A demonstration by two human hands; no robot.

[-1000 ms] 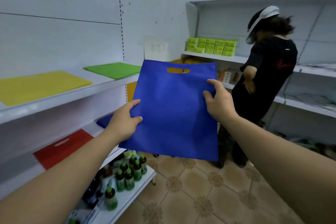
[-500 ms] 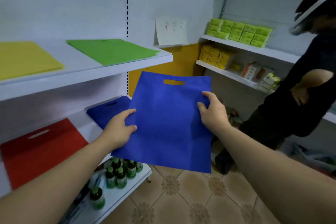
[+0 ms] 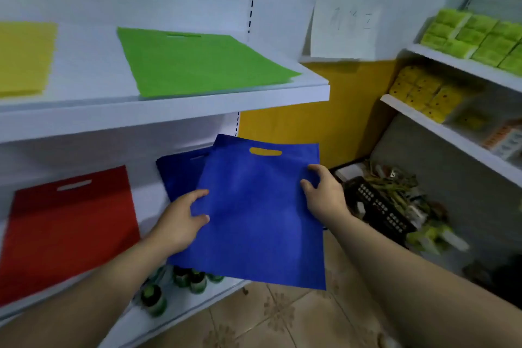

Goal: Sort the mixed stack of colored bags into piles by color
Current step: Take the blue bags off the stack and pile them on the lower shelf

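Step in hand: placing a blue one. Blue bag (image 3: 254,215) is held flat between both hands, handle cutout at the far end, just in front of the lower shelf (image 3: 147,200). Left hand (image 3: 180,220) grips its left edge with the thumb on top and the other fingers hidden underneath. Right hand (image 3: 324,195) pinches the right edge near the top corner, two fingertips curled onto the upper face, the rest out of sight below. The bag's far left corner overlaps the blue pile (image 3: 180,172) already on that shelf, but I can't tell if it touches or just hovers over it. Most of the bag hangs out past the shelf front, above the green-capped bottles (image 3: 192,280) on the bottom shelf. Other piles are set: red bag (image 3: 70,229) to the left on the same shelf, green bag (image 3: 197,65) and yellow bag (image 3: 22,59) on the upper shelf (image 3: 169,110). So this looks like the right destination, drop not yet done. Next move, as I judge it: push forward and left under the upper shelf, square the edges to the blue pile, cutout to the back, then let go with both hands. The fabric looks thin and floppy, so keep it level or the leading edge may fold under.
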